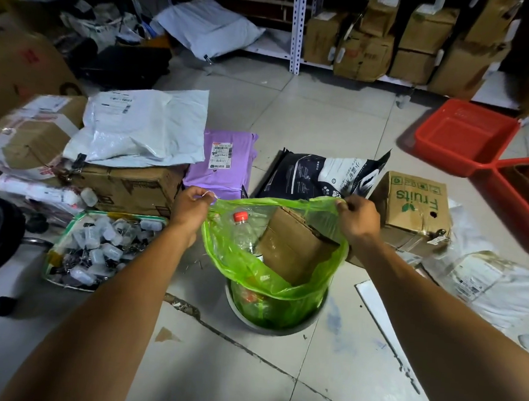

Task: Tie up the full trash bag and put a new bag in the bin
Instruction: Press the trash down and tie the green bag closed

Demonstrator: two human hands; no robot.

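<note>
Two hands pull up one full green plastic trash bag (271, 264) from one round grey bin (274, 323).

One left hand (193, 205) pinches the bag's far left edge shut between its fingers, and one right hand (355, 218) pinches the far right edge the same way. The bag's bottom sits inside the bin on the tiled floor (243, 372). Inside I count one clear plastic bottle with a red cap (241, 227) and one brown cardboard box (294, 245). The box corner could poke a hole in the thin plastic if the hands pull hard. The bag could also slip and spill. Near it lie one purple mail packet (225, 162), one "Fruits" cardboard box (414, 206) and two red plastic tubs (464, 137).
</note>
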